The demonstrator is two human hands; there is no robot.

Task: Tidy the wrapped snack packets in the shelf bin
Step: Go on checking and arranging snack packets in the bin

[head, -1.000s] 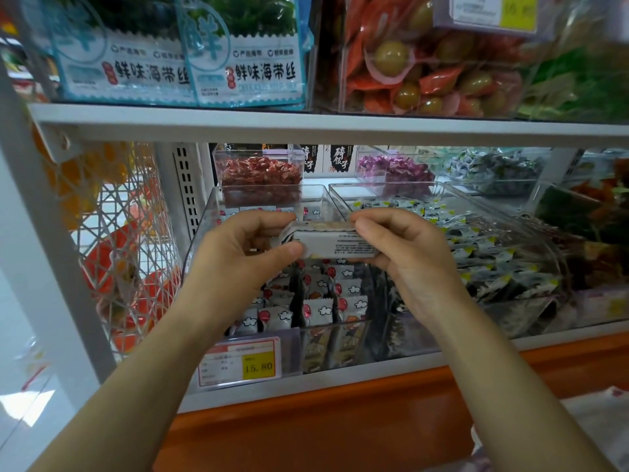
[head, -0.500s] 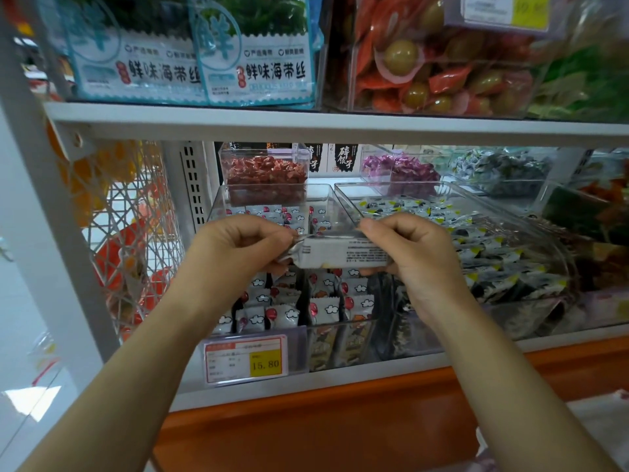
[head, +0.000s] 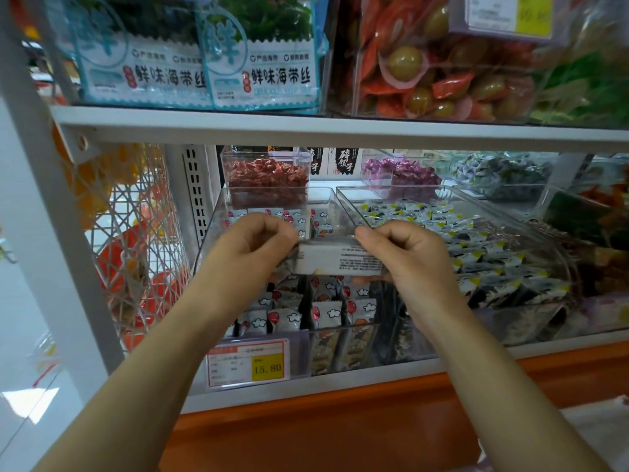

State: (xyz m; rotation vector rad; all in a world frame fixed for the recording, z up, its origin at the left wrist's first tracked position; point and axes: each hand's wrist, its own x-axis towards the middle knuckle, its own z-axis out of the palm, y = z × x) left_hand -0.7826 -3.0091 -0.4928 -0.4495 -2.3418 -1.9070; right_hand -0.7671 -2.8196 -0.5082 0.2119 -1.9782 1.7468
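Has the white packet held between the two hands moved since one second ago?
Yes. The white packet has come a little lower, closer to the price tag on the front of the bin, with hardly any sideways shift.

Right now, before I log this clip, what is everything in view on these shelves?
left bin: one, clear, lower shelf
cloud-print packets: many, white and red, in the left bin
held packet: one, white with small print, above the left bin
price tag: one, white with a yellow patch, on the left bin's front
dark packets: many, black, white and yellow, in the clear bin to the right
red sweets: many, red, tub behind the left bin
purple sweets: many, purple, tub further right
seaweed bags: two, blue and white, upper shelf
wire basket: one, white, left of the shelf
left hand: one, grips the held packet's left end
right hand: one, pinches its right end
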